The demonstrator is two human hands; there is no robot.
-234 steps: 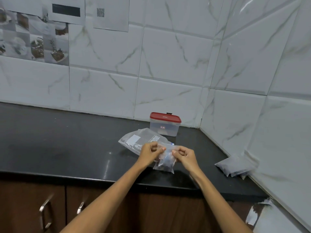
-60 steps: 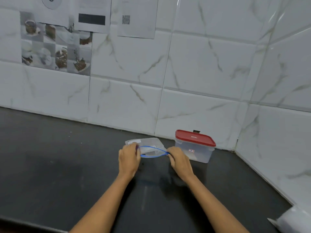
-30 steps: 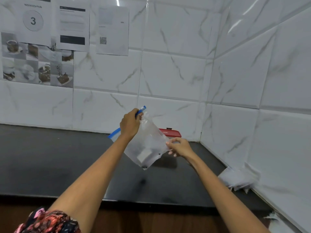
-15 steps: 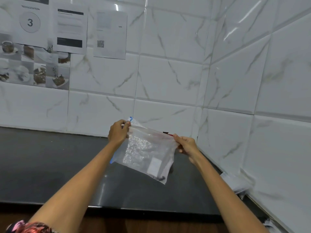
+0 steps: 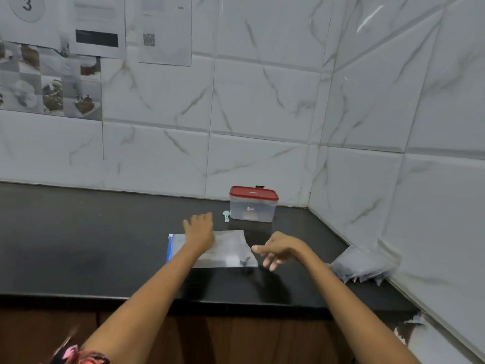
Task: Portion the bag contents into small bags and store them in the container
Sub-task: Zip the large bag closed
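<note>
Half a second ago the large clear plastic zip bag with the blue seal strip was held up in the air between both hands; now it lies flat on the black stone tabletop, and neither hand grips it. Its blue strip runs along the left edge, its surface is crinkled and slightly cloudy, and a few small dark bits sit near its lower right corner. It looks nearly empty.

The left hand is over the left half of the bag, fingers spread and pointing away toward the wall; whether the palm presses on the plastic cannot be told. The right hand hovers just beside the bag's right edge with fingers loosely spread and blurred, holding nothing.

Behind the bag, near the tiled back wall, stands the small translucent rectangular container with a red lid, lid on. Just left of it lies a small pale blue plastic scoop, apart from the bag. Far to the right, against the side wall, a pile of small filled clear bags rests on the tabletop, dark contents showing through the plastic.

White marble-patterned tiles cover both walls, and printed paper sheets hang at the upper left
</note>
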